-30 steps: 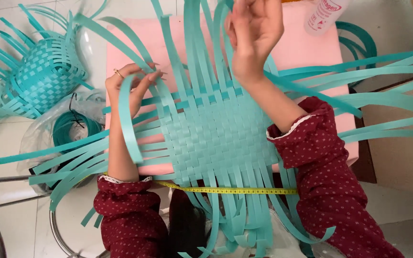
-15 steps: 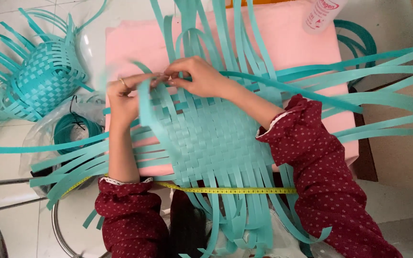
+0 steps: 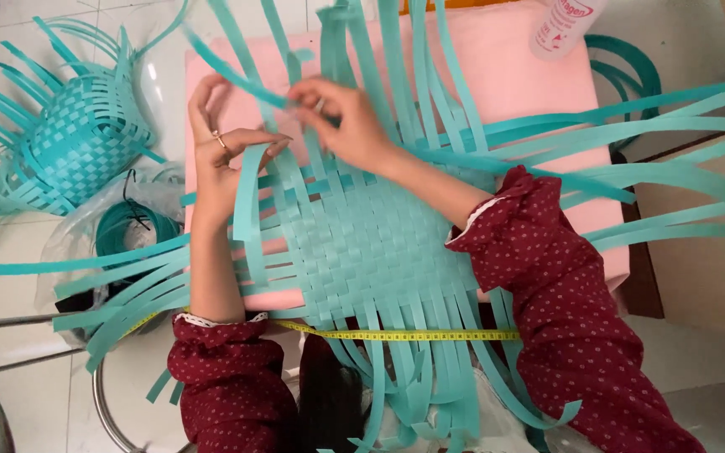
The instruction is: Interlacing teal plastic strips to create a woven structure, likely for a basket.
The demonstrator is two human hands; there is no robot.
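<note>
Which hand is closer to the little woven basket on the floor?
Left. The left hand rests at the woven mat's left edge, right beside the small basket. The right hand sits farther away, over the mat's top.

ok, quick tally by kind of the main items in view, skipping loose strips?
Flat teal woven mat on the pink board, under both hands: 1
Half-built teal woven basket: 1
Coil of teal strip in clear plastic: 1
Yellow tape measure: 1
White bottle: 1
Pink board: 1
Total: 6
</note>
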